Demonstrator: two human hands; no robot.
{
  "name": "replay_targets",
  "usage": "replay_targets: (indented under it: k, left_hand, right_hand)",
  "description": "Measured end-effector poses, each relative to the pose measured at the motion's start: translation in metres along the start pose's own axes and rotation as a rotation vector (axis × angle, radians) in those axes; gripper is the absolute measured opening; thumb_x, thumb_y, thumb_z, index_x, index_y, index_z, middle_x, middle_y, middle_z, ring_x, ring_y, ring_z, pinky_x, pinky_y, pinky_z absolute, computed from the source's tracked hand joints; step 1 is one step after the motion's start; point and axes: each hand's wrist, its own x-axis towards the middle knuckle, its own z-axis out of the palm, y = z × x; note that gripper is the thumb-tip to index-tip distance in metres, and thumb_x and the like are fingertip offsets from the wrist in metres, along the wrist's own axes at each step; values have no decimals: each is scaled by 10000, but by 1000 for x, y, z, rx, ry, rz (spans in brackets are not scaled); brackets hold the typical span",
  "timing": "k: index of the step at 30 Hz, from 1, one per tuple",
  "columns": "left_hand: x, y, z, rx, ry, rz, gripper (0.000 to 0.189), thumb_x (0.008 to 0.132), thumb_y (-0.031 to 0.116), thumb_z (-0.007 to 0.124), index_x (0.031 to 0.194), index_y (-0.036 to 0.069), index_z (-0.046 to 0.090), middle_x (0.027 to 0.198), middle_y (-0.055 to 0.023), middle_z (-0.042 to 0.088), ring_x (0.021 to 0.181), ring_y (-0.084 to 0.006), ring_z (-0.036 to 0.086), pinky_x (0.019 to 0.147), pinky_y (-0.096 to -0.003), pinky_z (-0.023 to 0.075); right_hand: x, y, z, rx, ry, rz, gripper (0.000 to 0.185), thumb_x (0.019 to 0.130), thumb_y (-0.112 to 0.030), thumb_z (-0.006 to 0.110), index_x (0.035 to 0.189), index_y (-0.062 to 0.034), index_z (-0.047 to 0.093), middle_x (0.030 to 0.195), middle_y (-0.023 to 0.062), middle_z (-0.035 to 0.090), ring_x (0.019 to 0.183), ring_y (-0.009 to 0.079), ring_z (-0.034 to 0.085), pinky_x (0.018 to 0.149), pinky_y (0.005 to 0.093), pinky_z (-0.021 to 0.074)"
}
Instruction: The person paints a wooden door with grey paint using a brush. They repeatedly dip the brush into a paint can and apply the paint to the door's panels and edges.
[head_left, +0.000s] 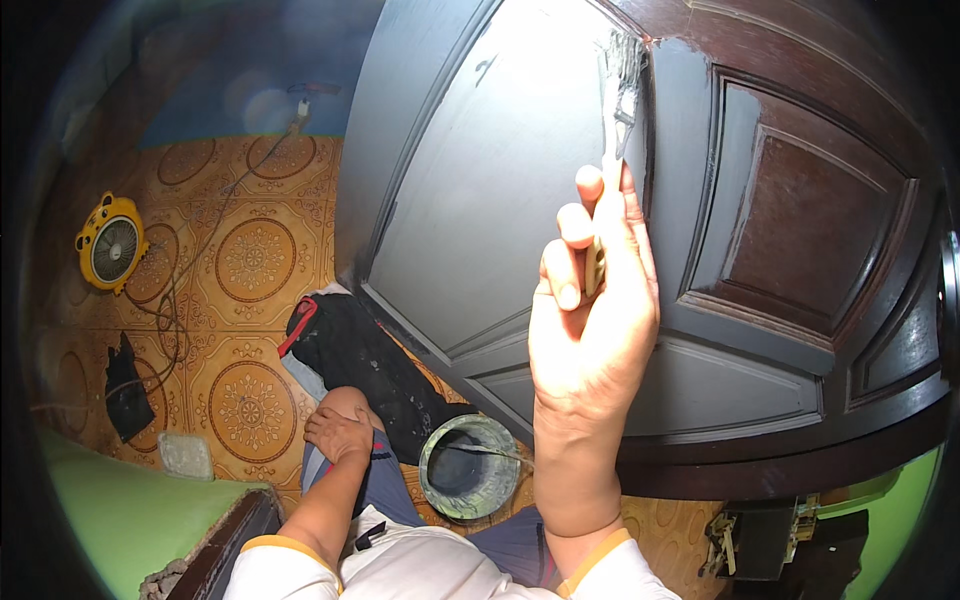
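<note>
My right hand (596, 300) is raised before a panelled door and grips the pale handle of a paintbrush (621, 97). The brush points up, its bristles coated in grey, at the edge of a door panel (480, 195) covered in grey paint. Further right, an inner door panel (817, 225) is still dark brown with grey along its left side. My left hand (341, 433) rests on my bent knee and holds nothing. Between my legs and the door stands a round bucket (469, 466) with dark grey contents and a thin stick or wire across its rim.
A black cloth (367, 360) lies on the patterned floor beside the door's foot. To the left are a yellow animal-shaped fan (112, 244) with a trailing cable, a black scrap (127, 390) and a pale block (185, 456). A green wall (135, 510) edges the lower left.
</note>
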Motion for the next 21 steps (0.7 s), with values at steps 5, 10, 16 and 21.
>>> replay_targets:
  k: [5, 10, 16, 21]
  left_hand:
    - [1, 1, -2, -7, -11, 7, 863, 896, 620, 461, 1400, -80, 485, 1376, -276, 531, 1288, -417, 478, 1111, -513, 315]
    - [2, 0, -2, -23, -11, 2, 867, 888, 619, 471, 1395, -84, 488, 1372, -283, 532, 1287, -420, 480, 1115, -509, 311]
    - [3, -1, 2, -16, 10, 7, 868, 882, 618, 483, 1387, -87, 496, 1360, -285, 536, 1286, -418, 482, 1114, -506, 316]
    - [4, -3, 15, 10, 150, 20, 821, 869, 614, 508, 1306, -79, 560, 1234, -245, 583, 1164, -389, 539, 1034, -489, 372]
  right_hand:
    - [7, 1, -2, 89, -33, -7, 333, 1072, -128, 540, 1385, -13, 540, 1150, 81, 638, 842, 119, 611, 618, 212, 497]
    - [-19, 10, -10, 81, 127, -23, 342, 1076, -137, 538, 1400, -28, 529, 1128, 67, 608, 881, 118, 583, 640, 220, 496]
    - [-14, 18, 16, 91, 97, -52, 233, 1090, -80, 454, 1262, 54, 535, 1093, 92, 570, 833, 115, 526, 512, 222, 437]
    - [4, 15, 21, 30, 108, -100, 227, 1090, -73, 450, 1262, 44, 541, 1122, 91, 579, 862, 115, 533, 541, 213, 432]
